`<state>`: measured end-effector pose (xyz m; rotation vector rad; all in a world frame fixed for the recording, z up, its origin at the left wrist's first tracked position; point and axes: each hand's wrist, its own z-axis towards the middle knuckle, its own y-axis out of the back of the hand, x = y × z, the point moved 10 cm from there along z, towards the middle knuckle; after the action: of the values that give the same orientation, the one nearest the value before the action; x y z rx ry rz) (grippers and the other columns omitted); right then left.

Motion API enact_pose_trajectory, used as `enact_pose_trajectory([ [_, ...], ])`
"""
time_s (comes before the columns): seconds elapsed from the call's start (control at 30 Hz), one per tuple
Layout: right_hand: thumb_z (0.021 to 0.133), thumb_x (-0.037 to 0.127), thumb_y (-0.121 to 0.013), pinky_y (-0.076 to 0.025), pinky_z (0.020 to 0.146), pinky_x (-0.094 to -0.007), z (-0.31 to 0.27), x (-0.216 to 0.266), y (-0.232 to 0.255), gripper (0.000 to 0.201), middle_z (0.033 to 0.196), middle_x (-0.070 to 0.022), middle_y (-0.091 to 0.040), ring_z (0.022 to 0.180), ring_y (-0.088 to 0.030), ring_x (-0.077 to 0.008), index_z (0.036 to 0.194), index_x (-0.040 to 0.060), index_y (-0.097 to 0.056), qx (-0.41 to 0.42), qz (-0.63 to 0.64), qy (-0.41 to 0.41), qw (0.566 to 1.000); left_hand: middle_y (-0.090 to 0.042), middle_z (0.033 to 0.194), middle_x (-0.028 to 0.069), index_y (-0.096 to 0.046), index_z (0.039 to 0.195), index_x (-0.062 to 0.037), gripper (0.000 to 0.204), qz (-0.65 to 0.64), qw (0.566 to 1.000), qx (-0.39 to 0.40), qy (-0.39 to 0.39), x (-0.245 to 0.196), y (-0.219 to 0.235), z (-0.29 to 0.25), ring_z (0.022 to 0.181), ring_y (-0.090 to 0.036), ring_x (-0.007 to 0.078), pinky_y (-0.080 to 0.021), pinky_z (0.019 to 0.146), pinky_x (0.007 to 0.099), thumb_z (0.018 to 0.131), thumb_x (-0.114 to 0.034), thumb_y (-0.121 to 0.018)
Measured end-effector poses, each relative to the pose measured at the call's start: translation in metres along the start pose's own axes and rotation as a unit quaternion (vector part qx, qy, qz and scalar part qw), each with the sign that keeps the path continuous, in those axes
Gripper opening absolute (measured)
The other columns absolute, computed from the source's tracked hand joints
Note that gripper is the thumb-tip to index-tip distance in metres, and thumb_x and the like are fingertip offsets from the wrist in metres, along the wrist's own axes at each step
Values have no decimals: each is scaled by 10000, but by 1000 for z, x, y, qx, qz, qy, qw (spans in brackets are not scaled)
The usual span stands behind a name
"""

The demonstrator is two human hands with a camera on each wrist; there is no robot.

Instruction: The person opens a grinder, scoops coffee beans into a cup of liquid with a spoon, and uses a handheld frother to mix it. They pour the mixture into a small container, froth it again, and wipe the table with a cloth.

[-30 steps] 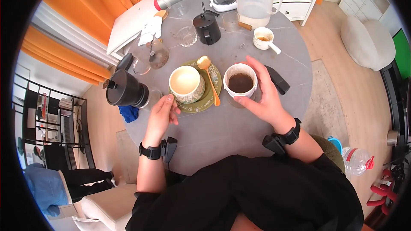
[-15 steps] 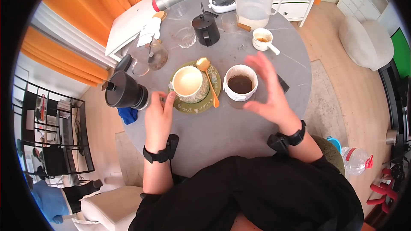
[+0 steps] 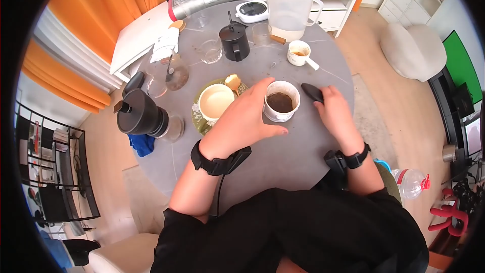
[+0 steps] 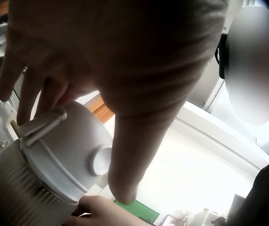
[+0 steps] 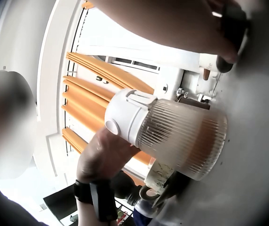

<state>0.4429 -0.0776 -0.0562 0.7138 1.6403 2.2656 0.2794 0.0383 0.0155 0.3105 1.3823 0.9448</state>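
A white filter cup (image 3: 281,117) with dark wet coffee grounds inside sits on a ribbed glass (image 5: 186,136). My left hand (image 3: 241,119) reaches around its left side, fingers at the far rim and thumb spread toward the near side; the left wrist view has the thumb straight beside the white collar (image 4: 71,150). Farther right, my right hand (image 3: 337,116) grips a dark elongated object (image 3: 310,91) at the table, its thumb against the near side; its exact kind is unclear. Partly behind my left forearm, a cream-coloured cup (image 3: 216,102) stands on a green saucer (image 3: 196,114) with a gold spoon (image 3: 233,82).
A black moka-style pot (image 3: 141,114) stands at left, above a blue cloth (image 3: 142,145). Toward the back are a black kettle (image 3: 234,42), a tall clear pitcher (image 3: 290,7), a white scale (image 3: 252,11) and a small white handled pot (image 3: 299,53).
My left hand has left the cream cup and crossed right to the filter cup. The right hand has drawn away from the filter cup and taken hold of the dark object.
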Motion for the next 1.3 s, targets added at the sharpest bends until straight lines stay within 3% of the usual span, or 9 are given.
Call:
enact_pose_trajectory([
  [0.13,868,117,-726,-521,782,-371,-13,-20,82,336,1123,-134,-648,883,-665,-264,1163,-2,-616,-114,214,-66,968,-549,1347,224,-418,1397,30,879,-70,997,17,16,9,-6,1,1268,-534,333,-424,1059,377,695,-251,-867],
  [0.23,855,-15,-706,-478,852,-250,-23,-14,149,340,1140,-42,-618,1007,-608,-119,1187,1,-635,-128,388,-11,913,-587,1291,224,-445,1370,28,811,-111,994,11,12,6,-4,3,1217,-571,340,-454,1019,386,707,-213,-844],
  [0.37,787,-104,-688,-479,940,-287,-27,6,211,387,1185,-134,-633,1091,-617,-192,1166,-44,-638,-127,413,107,895,-642,1232,124,-504,1345,-35,743,-168,984,28,58,13,-10,6,1177,-608,256,-453,1014,352,722,-232,-858],
  [0.57,785,-90,-728,-524,872,-284,-7,54,193,542,1132,-94,-652,1059,-638,-168,1291,10,-562,-31,417,142,897,-657,1200,113,-524,1318,-38,702,-147,988,-3,38,9,-7,6,1142,-627,245,-472,983,349,718,-196,-851],
  [0.7,838,-68,-695,-529,871,-314,7,88,159,546,1190,-103,-625,1089,-620,-175,1346,31,-520,-27,536,215,816,-674,1144,141,-538,1291,-51,658,-125,992,-31,-1,-2,-2,6,1083,-656,291,-507,919,369,710,-142,-832],
  [0.8,881,-34,-666,-548,849,-329,5,100,143,527,1214,-111,-614,1069,-639,-205,1375,46,-498,-141,451,298,829,-683,1119,130,-552,1259,-53,635,-141,990,-16,16,-3,-2,7,1062,-665,295,-510,902,371,698,-124,-839],
  [0.93,910,-7,-641,-589,805,-341,11,104,126,585,1393,-122,-533,1038,-660,-248,1447,80,-426,-108,457,293,833,-693,1090,117,-564,1229,-60,614,-132,991,-27,19,-3,0,7,1043,-674,290,-517,876,369,685,-100,-846],
  [1.17,896,-12,-652,-571,818,-327,17,104,125,633,1443,-114,-506,1034,-636,-233,1469,92,-405,-88,490,289,818,-696,1080,119,-568,1222,-64,612,-133,991,-30,13,-5,1,7,1029,-679,286,-523,869,365,680,-89,-850],
  [1.3,891,9,-650,-514,831,-352,13,109,138,539,1390,-73,-558,969,-591,-257,1406,90,-514,-88,380,297,872,-694,1073,123,-569,1217,-65,610,-119,992,-38,-5,-9,2,6,1020,-679,293,-525,860,365,677,-84,-851],
])
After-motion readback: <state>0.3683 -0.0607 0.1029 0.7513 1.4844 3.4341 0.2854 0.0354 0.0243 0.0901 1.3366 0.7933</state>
